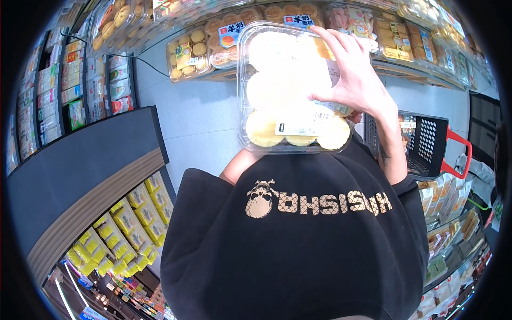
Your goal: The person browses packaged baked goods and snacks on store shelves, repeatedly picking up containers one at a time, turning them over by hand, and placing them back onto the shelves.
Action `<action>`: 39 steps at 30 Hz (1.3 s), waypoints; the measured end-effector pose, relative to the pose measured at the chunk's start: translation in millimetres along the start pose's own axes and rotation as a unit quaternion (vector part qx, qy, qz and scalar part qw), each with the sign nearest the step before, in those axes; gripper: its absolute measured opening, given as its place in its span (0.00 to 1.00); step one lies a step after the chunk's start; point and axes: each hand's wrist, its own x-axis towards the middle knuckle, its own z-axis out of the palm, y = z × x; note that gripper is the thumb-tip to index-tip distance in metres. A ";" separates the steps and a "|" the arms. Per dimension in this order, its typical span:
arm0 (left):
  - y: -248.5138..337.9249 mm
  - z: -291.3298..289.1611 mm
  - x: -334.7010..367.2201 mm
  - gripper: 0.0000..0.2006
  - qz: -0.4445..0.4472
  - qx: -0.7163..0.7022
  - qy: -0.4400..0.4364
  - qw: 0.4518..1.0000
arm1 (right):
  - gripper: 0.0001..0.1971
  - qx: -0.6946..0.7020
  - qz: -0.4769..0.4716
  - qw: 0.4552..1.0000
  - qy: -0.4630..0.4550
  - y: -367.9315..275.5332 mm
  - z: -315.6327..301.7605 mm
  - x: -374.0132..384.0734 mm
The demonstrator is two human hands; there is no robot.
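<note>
A clear plastic box of round yellow cakes (288,85) is held up in front of my chest, its lid washed out by glare. My right hand (349,74) grips its right side, with the fingers reaching to the far edge and the thumb over the top. A white label (298,128) with a barcode sits at the near side of the box. My left forearm (242,164) passes behind the box at the lower left, so the left hand is mostly or wholly hidden. A bit of finger shows below my right hand; whose hand it belongs to is unclear.
More boxed cakes (189,56) line the shelf ahead. At the right stands a dark shopping basket (426,144) with a red handle (463,154). Packaged goods fill the racks (74,80) at left, beside a dark counter (96,149) and yellow packets (122,229).
</note>
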 end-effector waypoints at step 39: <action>74.2 -141.5 173.9 0.29 -0.109 0.368 0.296 0.875 | 0.27 0.753 0.391 0.519 -0.103 166.6 103.2 -7.5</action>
